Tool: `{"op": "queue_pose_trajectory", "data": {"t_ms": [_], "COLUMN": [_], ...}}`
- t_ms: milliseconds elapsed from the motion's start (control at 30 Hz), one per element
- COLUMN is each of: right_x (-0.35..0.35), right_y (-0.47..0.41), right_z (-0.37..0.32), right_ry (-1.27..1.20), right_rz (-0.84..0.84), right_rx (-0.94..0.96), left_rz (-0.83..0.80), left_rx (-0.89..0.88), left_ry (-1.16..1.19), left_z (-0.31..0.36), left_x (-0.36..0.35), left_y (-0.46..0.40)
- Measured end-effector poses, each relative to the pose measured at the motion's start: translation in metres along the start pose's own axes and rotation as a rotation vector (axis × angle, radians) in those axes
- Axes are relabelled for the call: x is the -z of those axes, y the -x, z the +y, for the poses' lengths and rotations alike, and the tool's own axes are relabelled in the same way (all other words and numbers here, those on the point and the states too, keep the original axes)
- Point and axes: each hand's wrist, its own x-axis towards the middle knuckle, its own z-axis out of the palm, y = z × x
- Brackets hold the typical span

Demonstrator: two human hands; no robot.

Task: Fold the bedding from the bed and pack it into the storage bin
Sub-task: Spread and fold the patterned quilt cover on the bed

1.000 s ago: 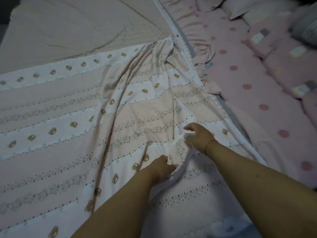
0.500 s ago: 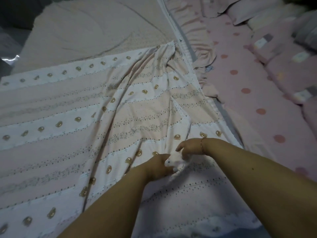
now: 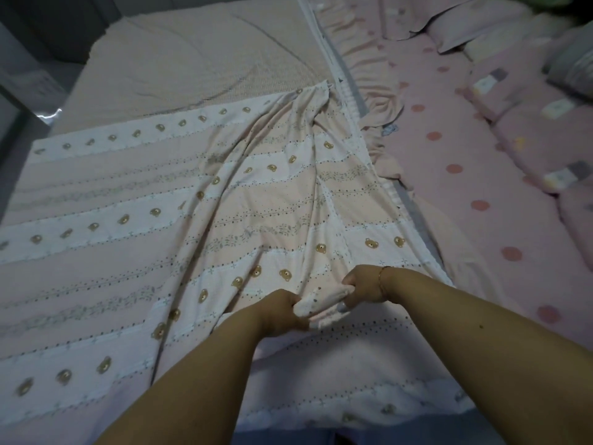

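Left hand [image 3: 282,311]: fingers curled round a bunched ridge of the bear-print sheet [image 3: 179,226].
Right hand [image 3: 364,287]: grips the same ridge just beside the left, thumb underneath.
Sheet position: spread over the mattress [image 3: 199,56], creases running from the hands to its far corner.
Step in hand: judged gathering, fold not yet made.
Next move: likely requires lifting the ridge and drawing it across evenly.
Storage bin: not in view.
Far right: dotted pink bedding [image 3: 475,175].
Writing: none legible.
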Motion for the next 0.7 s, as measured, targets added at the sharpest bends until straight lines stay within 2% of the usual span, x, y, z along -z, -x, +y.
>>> {"op": "queue_pose_trajectory", "data": {"t_ms": [33, 233, 367, 700], "right_x": [-0.001, -0.027, -0.043, -0.091], "right_y": [0.005, 0.038, 0.063, 0.151], "right_z": [0.000, -0.014, -0.005, 0.019], "right_ry": [0.019, 0.211, 0.286, 0.640], "right_rz": [0.017, 0.010, 0.016, 0.151], "right_rx": [0.009, 0.097, 0.031, -0.097], "left_rz": [0.013, -0.026, -0.048, -0.060], "left_rx": [-0.002, -0.079, -0.031, -0.116], "left_ry": [-0.051, 0.025, -0.174, -0.225], "left_z": [-0.002, 0.008, 0.001, 0.031], "left_x": [0.000, -0.033, -0.054, -0.119], "left_y": [0.003, 0.037, 0.056, 0.119]}}
